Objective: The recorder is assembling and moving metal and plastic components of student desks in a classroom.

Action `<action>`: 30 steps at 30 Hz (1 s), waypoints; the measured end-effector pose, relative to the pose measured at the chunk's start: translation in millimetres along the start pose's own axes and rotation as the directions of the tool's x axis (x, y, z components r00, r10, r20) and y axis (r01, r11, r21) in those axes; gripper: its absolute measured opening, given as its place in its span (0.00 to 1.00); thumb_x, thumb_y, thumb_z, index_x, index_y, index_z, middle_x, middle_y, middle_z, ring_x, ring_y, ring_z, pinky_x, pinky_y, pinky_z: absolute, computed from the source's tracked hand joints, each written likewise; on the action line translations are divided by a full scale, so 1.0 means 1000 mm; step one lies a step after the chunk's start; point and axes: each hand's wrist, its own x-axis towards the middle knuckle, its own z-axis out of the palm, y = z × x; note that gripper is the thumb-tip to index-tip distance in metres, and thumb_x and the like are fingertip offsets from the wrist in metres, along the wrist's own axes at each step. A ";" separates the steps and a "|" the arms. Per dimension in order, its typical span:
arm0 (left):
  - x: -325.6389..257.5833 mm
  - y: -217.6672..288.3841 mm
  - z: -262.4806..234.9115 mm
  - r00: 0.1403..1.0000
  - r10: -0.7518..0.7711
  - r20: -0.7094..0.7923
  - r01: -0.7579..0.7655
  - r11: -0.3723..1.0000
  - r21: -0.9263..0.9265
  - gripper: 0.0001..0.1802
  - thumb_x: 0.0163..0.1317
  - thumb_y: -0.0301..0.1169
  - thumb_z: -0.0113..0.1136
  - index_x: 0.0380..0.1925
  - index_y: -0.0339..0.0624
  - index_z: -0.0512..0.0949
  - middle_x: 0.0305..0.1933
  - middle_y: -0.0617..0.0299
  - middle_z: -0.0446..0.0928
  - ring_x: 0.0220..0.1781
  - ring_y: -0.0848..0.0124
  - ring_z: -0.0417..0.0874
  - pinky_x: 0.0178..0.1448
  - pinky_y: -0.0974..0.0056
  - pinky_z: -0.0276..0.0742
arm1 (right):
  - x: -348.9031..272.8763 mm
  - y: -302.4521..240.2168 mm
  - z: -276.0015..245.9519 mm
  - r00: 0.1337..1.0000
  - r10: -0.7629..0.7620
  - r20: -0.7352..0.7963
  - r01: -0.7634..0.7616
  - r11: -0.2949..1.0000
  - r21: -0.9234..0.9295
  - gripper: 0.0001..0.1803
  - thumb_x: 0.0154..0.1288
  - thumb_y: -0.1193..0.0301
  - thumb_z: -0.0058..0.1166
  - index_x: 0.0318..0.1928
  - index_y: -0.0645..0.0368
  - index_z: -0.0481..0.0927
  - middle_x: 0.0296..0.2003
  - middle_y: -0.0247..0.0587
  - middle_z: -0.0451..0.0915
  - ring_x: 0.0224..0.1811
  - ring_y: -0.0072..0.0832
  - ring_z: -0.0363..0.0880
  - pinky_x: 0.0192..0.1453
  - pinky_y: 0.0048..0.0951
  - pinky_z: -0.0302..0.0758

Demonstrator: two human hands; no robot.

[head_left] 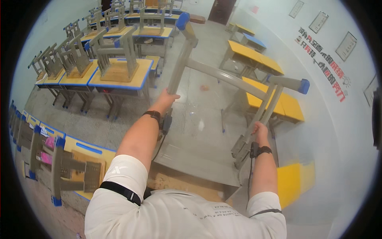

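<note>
The person holds an upturned grey chair (223, 75) out in front of the chest, at the centre of the head view, its wooden seat low near the body at about 6 o'clock and its legs rising away toward 12 and 2 o'clock. The left hand (169, 96) is wrapped tight around the left leg, fingers closed about the metal bar, and that leg runs on up to a blue foot cap (182, 20) at roughly 12 o'clock. The right hand (259, 128) is clenched around the right leg lower down, at about 4 o'clock from centre; this leg climbs to a short crossbar ending in another blue cap (304, 86) at 2 o'clock. A grey crossbar links the two legs, slanting from upper left to lower right, so the chair's long axis runs from the body outward and up, feet pointing away from the person. Both wrists carry dark bands. At 10 o'clock stand rows of blue-edged wooden desks (119, 79) with chairs stacked upside down on each tabletop. At 2 to 3 o'clock, along the white wall, sit yellow desks (254, 55). At 8 o'clock more inverted chairs (67, 167) rest on a near row.
</note>
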 end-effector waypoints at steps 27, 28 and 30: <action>0.641 0.052 0.035 0.994 -0.072 -0.083 0.078 0.994 0.075 0.28 0.48 0.39 0.65 0.46 0.32 0.73 0.39 0.51 0.79 0.42 0.62 0.79 0.46 0.58 0.73 | 0.629 -0.041 0.283 0.991 -0.019 0.131 0.027 0.998 -0.058 0.09 0.55 0.67 0.54 0.22 0.57 0.72 0.14 0.33 0.65 0.15 0.27 0.64 0.23 0.30 0.62; 0.666 0.058 0.032 0.996 -0.020 -0.088 0.026 0.997 0.071 0.28 0.48 0.39 0.66 0.45 0.31 0.73 0.38 0.51 0.79 0.41 0.61 0.80 0.45 0.57 0.73 | 0.652 -0.053 0.296 0.986 -0.040 0.160 0.054 0.995 -0.084 0.09 0.55 0.67 0.54 0.22 0.57 0.72 0.14 0.33 0.65 0.15 0.27 0.64 0.23 0.30 0.62; 0.709 0.071 0.033 0.995 0.010 -0.098 -0.005 0.999 0.051 0.28 0.47 0.39 0.66 0.45 0.31 0.74 0.37 0.52 0.79 0.40 0.61 0.80 0.45 0.57 0.74 | 0.689 -0.063 0.311 0.991 0.032 0.127 -0.035 0.999 0.021 0.08 0.55 0.68 0.54 0.24 0.57 0.72 0.15 0.33 0.66 0.15 0.27 0.64 0.22 0.30 0.62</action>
